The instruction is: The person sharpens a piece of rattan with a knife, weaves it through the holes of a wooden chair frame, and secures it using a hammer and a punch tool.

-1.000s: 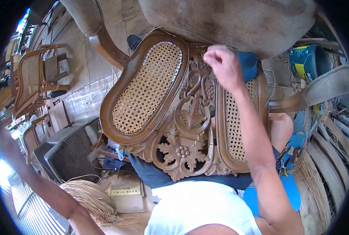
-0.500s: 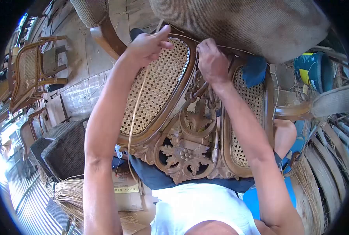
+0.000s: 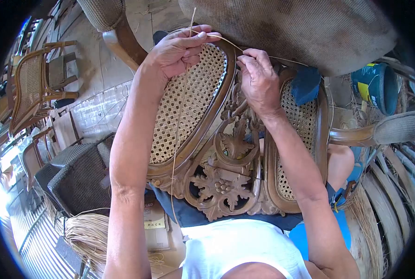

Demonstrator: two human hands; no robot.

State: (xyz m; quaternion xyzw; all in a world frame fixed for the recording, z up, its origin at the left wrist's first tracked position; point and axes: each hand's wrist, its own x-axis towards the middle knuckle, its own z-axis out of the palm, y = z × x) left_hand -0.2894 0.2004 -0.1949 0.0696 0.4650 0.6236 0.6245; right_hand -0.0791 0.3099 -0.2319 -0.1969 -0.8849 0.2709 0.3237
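Pinching a thin cane strand between thumb and fingers, the left hand is raised over the far end of the left cane panel of the carved wooden frame. The strand has a short end sticking up above that hand, and a thin length hangs down across the panel towards the frame's near edge. The right hand has its fingertips closed together on the strand at the frame's far edge, between its two cane panels; more strand runs out past that hand to the right.

The frame lies just before the person's white top, over dark blue cloth. Its right cane panel is partly covered by the right forearm, with a blue rag over its far end. Beyond the frame's far edge is a large fabric-covered chair part, and to the frame's right are a padded armrest and, farther off, a dark green bucket with a yellow label. Left of the frame are a bundle of cane strands, a piece of cardboard, a dark woven chair and, farther out, a cane-backed chair
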